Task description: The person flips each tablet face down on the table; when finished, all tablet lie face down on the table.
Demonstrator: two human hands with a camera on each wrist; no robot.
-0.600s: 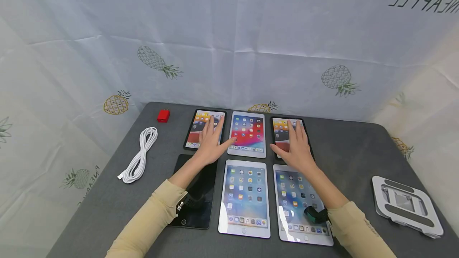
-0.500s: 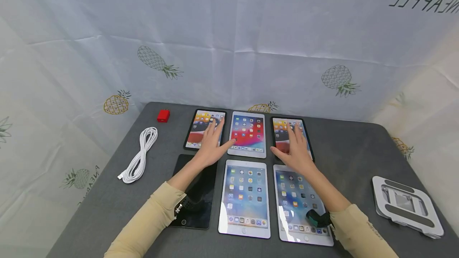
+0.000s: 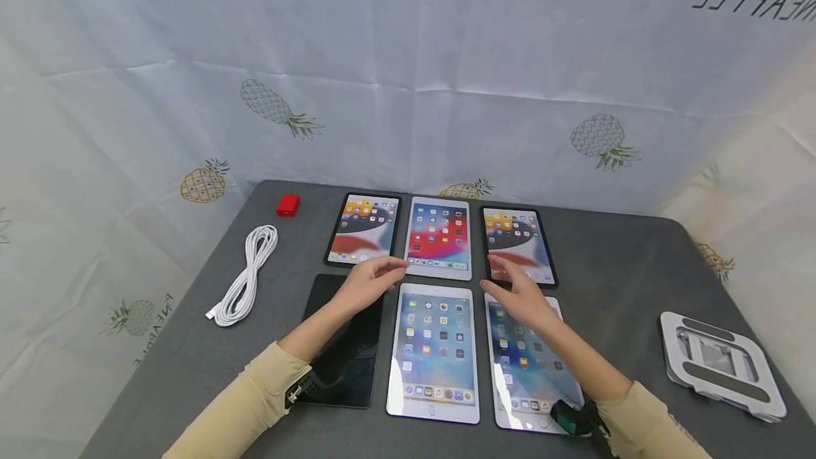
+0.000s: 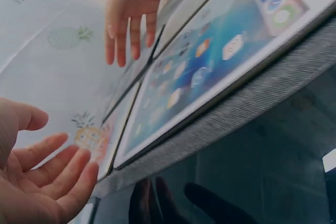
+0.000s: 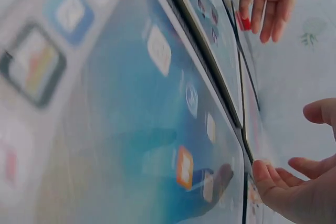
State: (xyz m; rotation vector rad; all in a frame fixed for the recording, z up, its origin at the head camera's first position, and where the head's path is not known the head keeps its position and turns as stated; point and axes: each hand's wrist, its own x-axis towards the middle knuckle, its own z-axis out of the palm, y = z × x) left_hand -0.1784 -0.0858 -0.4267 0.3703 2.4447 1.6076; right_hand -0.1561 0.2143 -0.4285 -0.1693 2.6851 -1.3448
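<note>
In the head view my left hand (image 3: 365, 285) is above the top of a black, dark-screened tablet (image 3: 347, 367), fingers relaxed toward the middle, holding nothing. The left wrist view shows its fingers (image 4: 65, 171) loosely bent in the air. My right hand (image 3: 521, 297), also holding nothing, hovers where a lit white tablet (image 3: 532, 353) and a black-framed lit tablet (image 3: 519, 232) meet. Between the hands lie a white tablet with a red-and-blue screen (image 3: 438, 232) and, nearer, another white tablet (image 3: 433, 353). A second black-framed tablet (image 3: 363, 229) lies beyond my left hand.
A red charger block (image 3: 288, 205) and a coiled white cable (image 3: 247, 275) lie on the left side of the grey table (image 3: 612, 261). At the right is a folded silver-white stand (image 3: 723, 365). A pineapple-print cloth (image 3: 408, 55) hangs behind the table.
Both hands have drawn back toward the person from over the rear black-framed tablets, uncovering their screens. Their fingers are less spread and more bent. The tablets have stayed put.
</note>
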